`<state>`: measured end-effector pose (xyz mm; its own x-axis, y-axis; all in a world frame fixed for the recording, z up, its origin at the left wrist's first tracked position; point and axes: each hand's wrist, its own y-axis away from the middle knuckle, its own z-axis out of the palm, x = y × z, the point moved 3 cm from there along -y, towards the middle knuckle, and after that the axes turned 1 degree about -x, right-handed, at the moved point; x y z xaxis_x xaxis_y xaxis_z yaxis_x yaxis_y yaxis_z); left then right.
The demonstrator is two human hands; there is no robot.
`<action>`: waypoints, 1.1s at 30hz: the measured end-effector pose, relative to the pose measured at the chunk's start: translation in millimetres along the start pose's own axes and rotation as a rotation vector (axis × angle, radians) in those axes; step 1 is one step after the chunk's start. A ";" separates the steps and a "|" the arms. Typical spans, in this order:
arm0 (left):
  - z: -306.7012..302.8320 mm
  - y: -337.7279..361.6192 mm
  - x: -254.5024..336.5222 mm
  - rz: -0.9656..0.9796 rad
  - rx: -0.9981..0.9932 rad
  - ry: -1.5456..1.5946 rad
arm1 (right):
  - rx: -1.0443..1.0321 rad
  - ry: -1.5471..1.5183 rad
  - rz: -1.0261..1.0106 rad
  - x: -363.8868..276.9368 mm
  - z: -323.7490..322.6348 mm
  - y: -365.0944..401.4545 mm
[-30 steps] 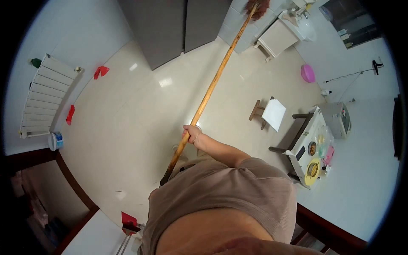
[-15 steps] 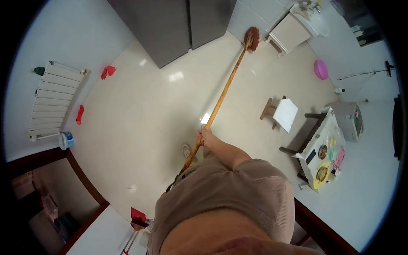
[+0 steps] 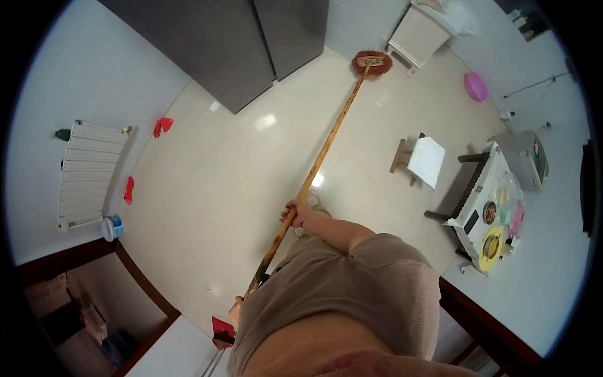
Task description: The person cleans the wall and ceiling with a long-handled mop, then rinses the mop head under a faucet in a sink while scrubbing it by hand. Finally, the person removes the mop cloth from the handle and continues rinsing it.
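A mop [image 3: 326, 146] with a long wooden handle and a reddish-brown fringed head slants across the floor, its head flat beside the white cabinet. My right hand [image 3: 295, 213] wraps around the lower-middle part of the handle, in front of my legs. At the handle's near end, by my left side, my left hand [image 3: 235, 310] is closed on it; part of this hand is hidden by my shirt. My shoes show beside the handle.
A grey fridge [image 3: 207, 50] stands ahead. To the right are a small stool [image 3: 426, 161], a table with dishes [image 3: 472, 242], a pink basin [image 3: 475, 87] and the white cabinet [image 3: 419, 36]. A radiator [image 3: 94, 173] and white bucket [image 3: 113, 229] line the left wall; a red dustpan [image 3: 222, 332] stands nearby.
The mop head has turned and spread out flat, shifting slightly toward me. My right hand has moved a little left and down along with the handle. My left hand has come into view.
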<state>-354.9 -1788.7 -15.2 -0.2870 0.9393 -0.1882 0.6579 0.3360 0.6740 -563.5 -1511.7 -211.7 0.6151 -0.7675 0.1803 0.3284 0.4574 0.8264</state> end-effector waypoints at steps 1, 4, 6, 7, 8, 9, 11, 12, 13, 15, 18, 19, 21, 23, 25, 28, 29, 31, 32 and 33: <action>-0.2 0.6 -0.4 0.005 0.088 0.032 | -0.084 -0.044 -0.005 -1.7 4.0 8.4; -0.4 6.5 9.9 0.004 0.283 0.051 | -0.140 -0.111 -0.022 -14.9 10.8 30.9; -2.9 16.5 29.9 0.000 0.354 0.082 | -0.203 -0.128 -0.056 -26.8 1.7 30.4; -6.4 19.2 39.1 -0.005 0.425 0.104 | -0.270 -0.151 -0.085 -34.7 0.3 29.0; -9.8 20.4 49.0 -0.015 0.468 0.141 | -0.283 -0.148 -0.088 -44.5 -1.9 28.3; -9.9 20.9 58.6 -0.029 0.482 0.170 | -0.311 -0.173 -0.090 -56.5 -5.1 29.0; -10.0 18.9 80.8 -0.055 0.490 0.225 | -0.347 -0.192 -0.090 -77.9 -15.2 32.4; -7.3 17.3 92.8 -0.073 0.480 0.244 | -0.458 -0.212 -0.076 -87.7 -18.0 35.5; -7.8 14.4 108.2 -0.095 0.464 0.274 | -0.570 -0.227 -0.065 -106.1 -14.1 37.7; -2.9 11.8 135.0 -0.121 0.407 0.314 | -0.580 -0.220 -0.069 -133.7 -22.6 40.1; 0.1 11.6 167.3 -0.144 0.330 0.361 | -0.556 -0.255 -0.030 -164.7 -34.4 53.2; -0.7 12.5 175.3 -0.144 0.311 0.374 | -0.545 -0.225 -0.053 -171.6 -36.4 59.7; 1.2 15.9 180.8 -0.151 0.289 0.386 | -0.541 -0.182 -0.067 -179.4 -33.6 71.0; 7.6 21.9 171.3 -0.161 0.279 0.391 | -0.643 -0.175 -0.066 -174.8 -28.3 86.1; 15.8 26.2 152.7 -0.168 0.280 0.380 | -0.758 -0.156 -0.045 -165.1 -20.7 92.8; 25.6 32.9 124.5 -0.179 0.284 0.362 | -0.891 -0.120 -0.032 -150.7 -3.1 109.8; 28.6 34.5 116.7 -0.185 0.290 0.356 | -0.908 -0.107 -0.031 -144.7 2.4 117.3; 37.5 38.3 102.0 -0.185 0.302 0.352 | -0.968 -0.093 -0.041 -131.2 11.8 132.4; 42.9 40.3 95.0 -0.185 0.308 0.358 | -0.987 -0.065 -0.051 -123.7 15.7 140.5; 48.7 42.6 88.3 -0.185 0.313 0.366 | -1.005 -0.036 -0.058 -115.7 18.7 148.7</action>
<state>-318.3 -1688.1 -38.0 -0.6061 0.7952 0.0160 0.7339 0.5514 0.3966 -599.2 -1363.3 -99.7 0.5622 -0.8063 0.1839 0.8198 0.5726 0.0047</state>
